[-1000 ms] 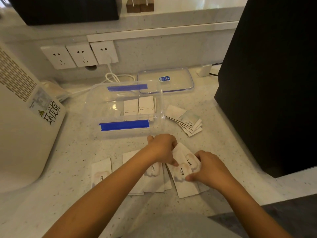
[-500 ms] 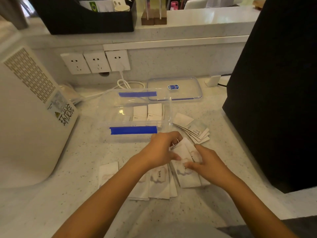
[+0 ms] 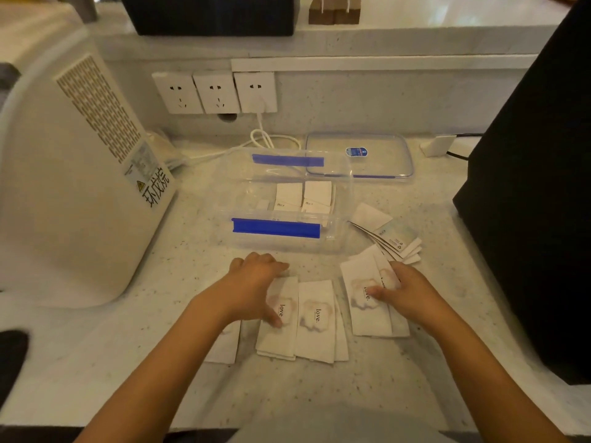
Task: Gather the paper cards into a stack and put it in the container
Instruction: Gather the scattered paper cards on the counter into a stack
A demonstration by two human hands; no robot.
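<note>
White "love" cards lie on the counter in front of a clear plastic container (image 3: 339,238) with blue clips, which holds two small piles of cards (image 3: 303,196). My left hand (image 3: 256,282) rests on the left group of cards (image 3: 315,318), thumb pressing one down. My right hand (image 3: 406,292) presses on a small overlapping pile of cards (image 3: 361,302) to the right. A fanned pile of cards (image 3: 388,235) lies beside the container's right end. One more card (image 3: 225,346) peeks out under my left forearm.
The container's clear lid (image 3: 383,145) lies behind it. A white appliance (image 3: 64,187) stands at the left, a large black object (image 3: 537,187) at the right. Wall sockets (image 3: 214,92) and a white cable (image 3: 265,139) are at the back.
My left hand has moved left from the right pile onto the left group of cards. My right hand stays on the right pile, now squared more upright. The camera view has shifted.
</note>
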